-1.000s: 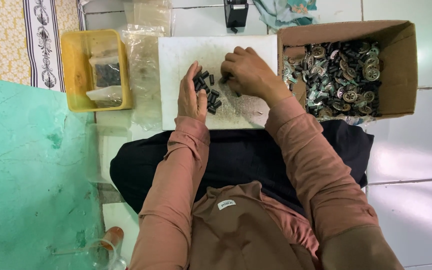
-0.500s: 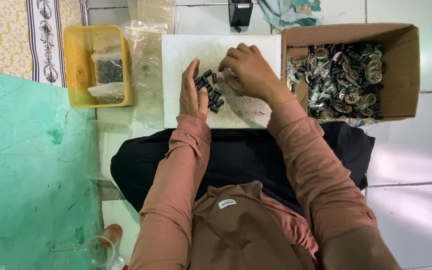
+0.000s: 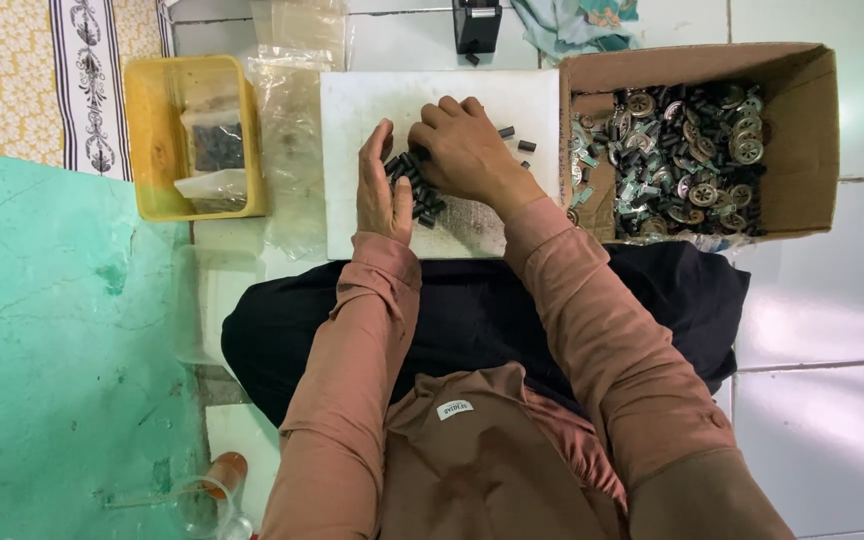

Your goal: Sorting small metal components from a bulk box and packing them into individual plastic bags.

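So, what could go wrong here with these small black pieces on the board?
Two loose black pieces lie apart near the white board's right edge; a sweep of the right hand might knock them off. The pile of black pieces between both hands could also scatter if the left hand lifts.

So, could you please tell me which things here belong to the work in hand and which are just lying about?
In use:
- left hand edging the pile
- right hand resting on the pile
- small black cylinders
- white board beneath them
- cardboard box of metal parts

Lying about:
- yellow tray with bags
- clear plastic bags
- black device
- glass
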